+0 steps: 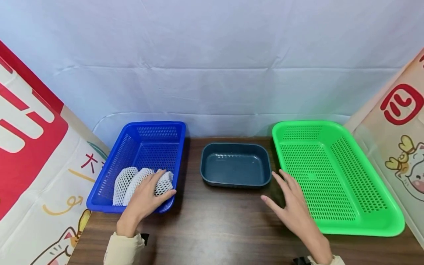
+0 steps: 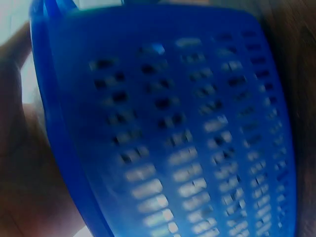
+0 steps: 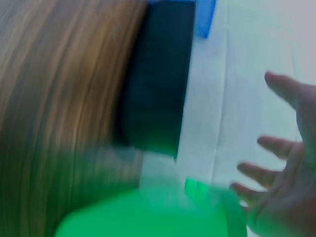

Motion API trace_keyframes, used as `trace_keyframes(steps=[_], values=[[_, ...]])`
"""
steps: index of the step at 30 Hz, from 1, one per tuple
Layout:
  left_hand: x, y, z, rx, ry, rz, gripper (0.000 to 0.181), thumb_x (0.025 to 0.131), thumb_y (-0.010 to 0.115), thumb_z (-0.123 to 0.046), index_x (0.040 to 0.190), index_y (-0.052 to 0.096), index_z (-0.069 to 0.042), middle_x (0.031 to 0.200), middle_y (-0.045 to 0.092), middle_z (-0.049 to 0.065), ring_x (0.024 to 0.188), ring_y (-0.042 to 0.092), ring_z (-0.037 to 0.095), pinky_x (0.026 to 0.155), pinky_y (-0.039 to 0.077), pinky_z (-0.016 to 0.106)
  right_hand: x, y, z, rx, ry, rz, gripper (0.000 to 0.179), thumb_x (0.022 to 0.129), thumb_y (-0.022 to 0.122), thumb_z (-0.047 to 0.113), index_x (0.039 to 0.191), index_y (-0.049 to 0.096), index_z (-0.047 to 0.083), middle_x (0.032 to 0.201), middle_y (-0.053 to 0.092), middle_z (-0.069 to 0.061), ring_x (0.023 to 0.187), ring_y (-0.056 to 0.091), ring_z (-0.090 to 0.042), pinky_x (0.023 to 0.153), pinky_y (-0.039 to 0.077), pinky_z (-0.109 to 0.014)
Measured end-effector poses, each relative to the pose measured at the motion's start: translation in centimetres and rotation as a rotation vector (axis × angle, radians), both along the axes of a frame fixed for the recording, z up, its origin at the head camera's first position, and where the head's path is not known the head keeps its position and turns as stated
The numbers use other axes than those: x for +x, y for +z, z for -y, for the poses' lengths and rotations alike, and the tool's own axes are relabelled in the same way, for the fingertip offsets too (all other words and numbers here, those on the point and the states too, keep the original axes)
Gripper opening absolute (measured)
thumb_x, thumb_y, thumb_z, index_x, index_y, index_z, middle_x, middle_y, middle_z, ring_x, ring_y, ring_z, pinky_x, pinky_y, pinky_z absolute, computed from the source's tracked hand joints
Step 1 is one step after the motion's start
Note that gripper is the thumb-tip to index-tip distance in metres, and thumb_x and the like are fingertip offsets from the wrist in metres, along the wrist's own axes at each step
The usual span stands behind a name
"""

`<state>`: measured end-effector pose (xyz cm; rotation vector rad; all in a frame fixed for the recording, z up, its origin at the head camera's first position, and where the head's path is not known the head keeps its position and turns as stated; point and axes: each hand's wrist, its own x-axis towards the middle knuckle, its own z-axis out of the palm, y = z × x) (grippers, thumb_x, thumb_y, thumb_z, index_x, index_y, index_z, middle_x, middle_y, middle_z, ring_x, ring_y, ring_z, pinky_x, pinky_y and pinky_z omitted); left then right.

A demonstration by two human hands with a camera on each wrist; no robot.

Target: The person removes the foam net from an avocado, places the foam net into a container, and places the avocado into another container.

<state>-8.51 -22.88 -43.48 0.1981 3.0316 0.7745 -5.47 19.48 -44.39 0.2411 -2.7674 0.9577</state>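
White foam mesh sleeves (image 1: 125, 183) lie side by side at the near end of the blue basket (image 1: 155, 127). My left hand (image 1: 144, 198) is over them, its thumb spread toward the basket's right rim; its fingertips are partly hidden among the sleeves. In the left wrist view the slotted wall of the blue basket (image 2: 192, 123) covers most of that hand. My right hand (image 1: 296, 206) hovers with spread fingers between the dark tray (image 1: 236, 184) and the green basket (image 1: 361, 228). Nothing is in it, as the right wrist view also shows.
The dark tray stands between the two baskets on a brown wooden table (image 1: 212, 224). Behind them hangs a white cloth (image 1: 212, 92). Printed panels with cartoon cats flank the table on the left (image 1: 36, 184) and right.
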Motion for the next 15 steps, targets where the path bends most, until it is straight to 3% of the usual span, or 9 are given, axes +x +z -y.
trace_keyframes(steps=[9, 15], values=[[0.2, 0.1, 2.0, 0.188, -0.113, 0.139, 0.088, 0.084, 0.075, -0.047, 0.154, 0.034, -0.013, 0.158, 0.034, 0.020, 0.145, 0.030, 0.044, 0.112, 0.027, 0.065, 2.4, 0.9, -5.4, -0.069, 0.028, 0.149, 0.083, 0.087, 0.076, 0.035, 0.156, 0.030, 0.026, 0.151, 0.039, -0.021, 0.136, 0.036, -0.048, 0.093, 0.035, -0.068], [0.0, 0.2, 2.9, 0.190, -0.104, 0.173, 0.093, 0.083, 0.077, -0.041, 0.155, 0.027, -0.010, 0.156, 0.035, 0.026, 0.140, 0.036, 0.048, 0.108, 0.033, 0.065, 3.6, 0.4, -7.1, -0.098, -0.005, 0.207, 0.084, 0.086, 0.077, 0.035, 0.154, 0.028, 0.039, 0.154, 0.039, -0.017, 0.137, 0.036, -0.046, 0.091, 0.036, -0.067]])
